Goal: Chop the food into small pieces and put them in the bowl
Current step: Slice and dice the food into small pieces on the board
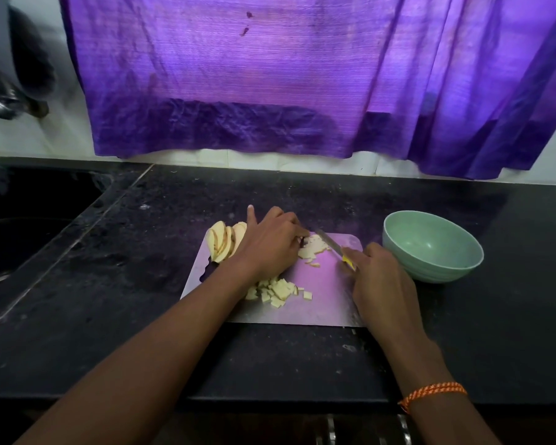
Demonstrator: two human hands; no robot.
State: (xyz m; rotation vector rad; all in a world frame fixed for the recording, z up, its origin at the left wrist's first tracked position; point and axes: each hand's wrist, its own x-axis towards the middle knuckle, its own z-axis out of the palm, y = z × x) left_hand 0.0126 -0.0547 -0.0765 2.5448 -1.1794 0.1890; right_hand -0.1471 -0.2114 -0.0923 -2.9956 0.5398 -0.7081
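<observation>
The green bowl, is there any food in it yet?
Empty, as far as shows. The green bowl stands upright beside the cutting board, its inside bare; the chopped pieces lie on the board.

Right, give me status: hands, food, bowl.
Left hand holding slices on board; right hand gripping knife, cutting. Chopped pile on board, uncut slices waiting. Bowl looks empty, nothing blocking it.
</observation>
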